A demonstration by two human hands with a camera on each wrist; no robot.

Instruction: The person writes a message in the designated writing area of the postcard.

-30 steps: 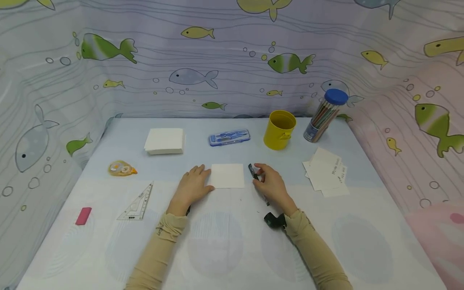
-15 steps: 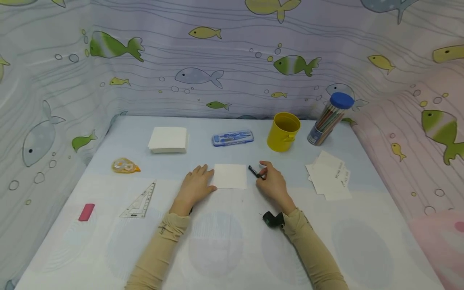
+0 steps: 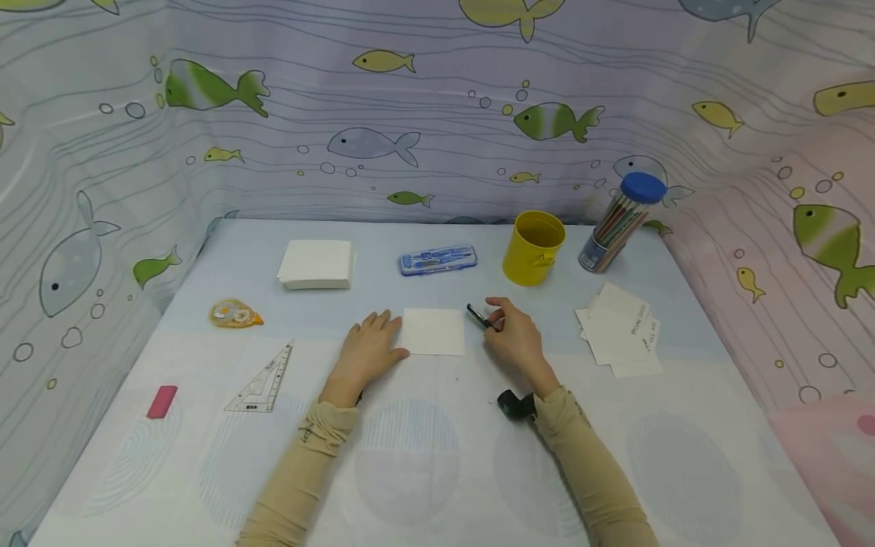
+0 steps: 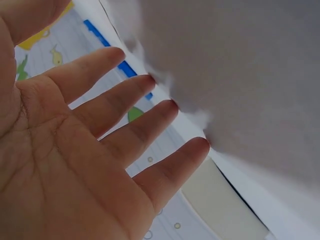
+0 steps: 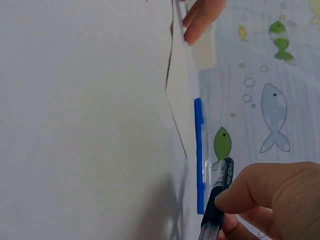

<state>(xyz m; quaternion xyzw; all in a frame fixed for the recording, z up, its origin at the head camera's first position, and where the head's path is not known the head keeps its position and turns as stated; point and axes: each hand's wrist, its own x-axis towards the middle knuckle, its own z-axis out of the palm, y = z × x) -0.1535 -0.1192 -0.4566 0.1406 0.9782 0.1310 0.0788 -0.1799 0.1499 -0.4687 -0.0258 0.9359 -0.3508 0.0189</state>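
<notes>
With twelve o'clock at the table's far edge, the right hand (image 3: 517, 336) pinches the pen (image 3: 477, 314) between thumb and fingers, the thumb on its dark grip; from that hand the pen juts toward ten o'clock. Its far end is just beside the sheet (image 3: 434, 332), at the sheet's two o'clock corner; whether the pen touches the table I cannot tell. The sheet lies flat at nine o'clock of the right hand and at three o'clock of the left hand (image 3: 365, 348), which grasps nothing, its fingers straight and spread along the sheet's nine o'clock edge; how firmly it presses I cannot tell. From the right hand, the cup (image 3: 528, 262) stands at twelve o'clock, the case (image 3: 437, 260) lies between ten and eleven, and the cards (image 3: 615, 330) lie at three. The stack (image 3: 316, 263) lies at eleven o'clock of the left hand, the set square (image 3: 276, 380) at eight.
</notes>
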